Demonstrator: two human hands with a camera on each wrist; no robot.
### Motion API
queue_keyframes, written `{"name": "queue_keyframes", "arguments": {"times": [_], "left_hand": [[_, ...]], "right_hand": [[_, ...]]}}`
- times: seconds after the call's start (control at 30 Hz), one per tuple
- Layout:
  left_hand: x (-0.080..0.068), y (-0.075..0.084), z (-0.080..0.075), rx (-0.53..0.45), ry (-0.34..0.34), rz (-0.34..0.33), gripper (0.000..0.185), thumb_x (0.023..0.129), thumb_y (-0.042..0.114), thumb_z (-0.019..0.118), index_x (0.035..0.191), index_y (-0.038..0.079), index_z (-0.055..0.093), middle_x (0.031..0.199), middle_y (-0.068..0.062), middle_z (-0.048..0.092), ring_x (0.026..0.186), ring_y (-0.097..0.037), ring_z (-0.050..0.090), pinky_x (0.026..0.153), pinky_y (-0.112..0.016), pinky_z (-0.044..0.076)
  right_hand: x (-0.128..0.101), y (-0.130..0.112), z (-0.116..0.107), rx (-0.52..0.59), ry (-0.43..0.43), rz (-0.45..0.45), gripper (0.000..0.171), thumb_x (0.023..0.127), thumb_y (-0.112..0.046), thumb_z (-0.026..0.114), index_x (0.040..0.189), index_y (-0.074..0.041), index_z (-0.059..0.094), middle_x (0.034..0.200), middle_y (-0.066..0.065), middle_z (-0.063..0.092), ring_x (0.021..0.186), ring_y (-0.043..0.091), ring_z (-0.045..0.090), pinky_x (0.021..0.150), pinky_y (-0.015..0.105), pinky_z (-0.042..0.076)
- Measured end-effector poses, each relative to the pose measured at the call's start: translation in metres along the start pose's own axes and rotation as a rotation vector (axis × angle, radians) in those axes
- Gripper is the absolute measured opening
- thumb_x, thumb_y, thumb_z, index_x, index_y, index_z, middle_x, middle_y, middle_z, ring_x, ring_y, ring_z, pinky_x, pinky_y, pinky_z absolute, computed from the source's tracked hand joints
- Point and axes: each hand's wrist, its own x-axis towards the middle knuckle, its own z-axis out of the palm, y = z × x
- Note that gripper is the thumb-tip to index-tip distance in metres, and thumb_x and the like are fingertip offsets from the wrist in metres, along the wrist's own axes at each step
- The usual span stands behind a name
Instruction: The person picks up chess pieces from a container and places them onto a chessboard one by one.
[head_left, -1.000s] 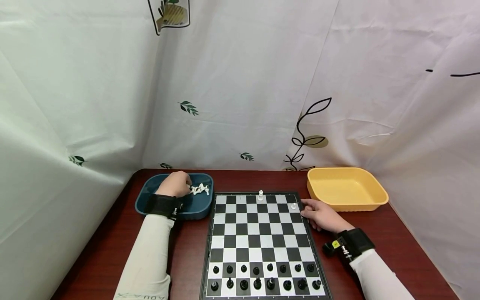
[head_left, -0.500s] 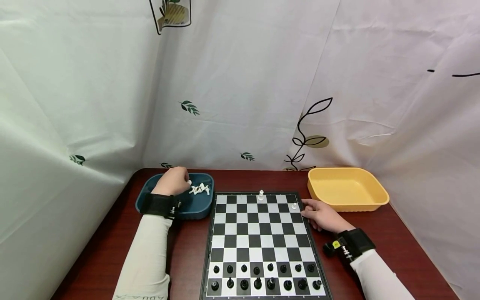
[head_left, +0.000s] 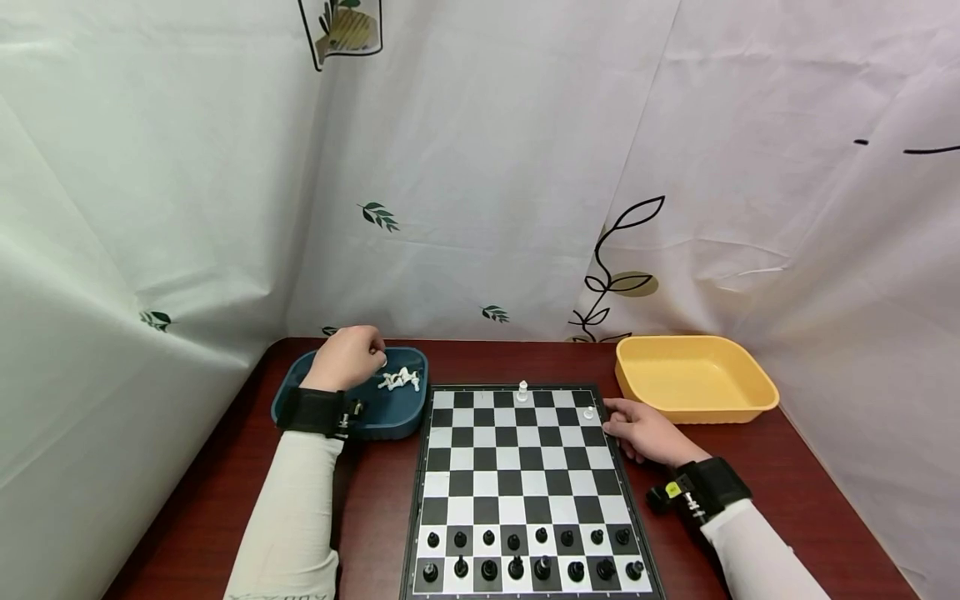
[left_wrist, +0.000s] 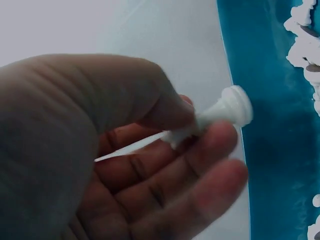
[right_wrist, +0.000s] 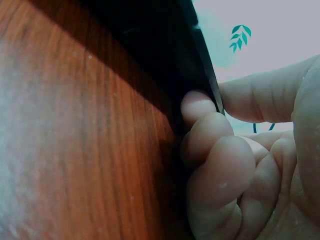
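Note:
My left hand point(head_left: 354, 355) hovers over the dark blue tray point(head_left: 392, 418) at the back left and pinches a white chess piece point(left_wrist: 226, 112) between thumb and fingers point(left_wrist: 210, 150). More white pieces point(head_left: 400, 380) lie in the tray. My right hand point(head_left: 636, 429) rests at the right edge of the chessboard point(head_left: 525, 467); in the right wrist view its thumb lies over the board's rim point(right_wrist: 202, 55) and its curled fingers point(right_wrist: 220, 160) press against the side. Two white pieces point(head_left: 522, 389) stand at the board's far end. Black pieces point(head_left: 525, 554) fill the two near rows.
An empty yellow tray point(head_left: 693, 379) stands at the back right, just beyond my right hand. The board lies on a reddish-brown table point(head_left: 375, 500). White patterned curtains close in the back and both sides.
My left hand has risen out of the blue tray with a white piece pinched in it. My right hand has stayed at the board's edge.

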Motion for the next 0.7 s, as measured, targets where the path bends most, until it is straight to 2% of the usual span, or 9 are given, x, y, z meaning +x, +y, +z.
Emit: {"name": "queue_keyframes", "arguments": {"times": [0.33, 0.5, 0.7], "left_hand": [[0.005, 0.006, 0.004, -0.031, 0.055, 0.093, 0.015, 0.105, 0.008, 0.073, 0.114, 0.000, 0.083, 0.107, -0.016, 0.079, 0.091, -0.031, 0.071, 0.089, -0.054, 0.060], [0.008, 0.012, 0.006, -0.015, 0.086, 0.142, 0.013, 0.104, 0.009, 0.077, 0.112, 0.002, 0.085, 0.106, -0.014, 0.080, 0.094, -0.032, 0.075, 0.087, -0.051, 0.061], [0.008, 0.021, 0.008, -0.003, 0.107, 0.163, 0.013, 0.105, 0.013, 0.079, 0.113, 0.005, 0.085, 0.105, -0.013, 0.081, 0.093, -0.030, 0.076, 0.086, -0.050, 0.062]], "right_hand": [[-0.002, -0.002, 0.001, 0.011, 0.001, -0.006, 0.065, 0.108, -0.016, 0.069, 0.160, 0.014, 0.043, 0.071, 0.006, 0.058, 0.054, 0.023, 0.056, 0.049, 0.034, 0.049], [-0.001, -0.001, 0.000, -0.008, 0.004, 0.003, 0.064, 0.108, -0.016, 0.068, 0.159, 0.012, 0.044, 0.071, 0.006, 0.059, 0.054, 0.022, 0.056, 0.050, 0.034, 0.049], [0.000, -0.001, 0.000, -0.006, 0.003, 0.006, 0.065, 0.108, -0.016, 0.068, 0.160, 0.013, 0.044, 0.071, 0.006, 0.059, 0.055, 0.023, 0.057, 0.050, 0.035, 0.049]]}}
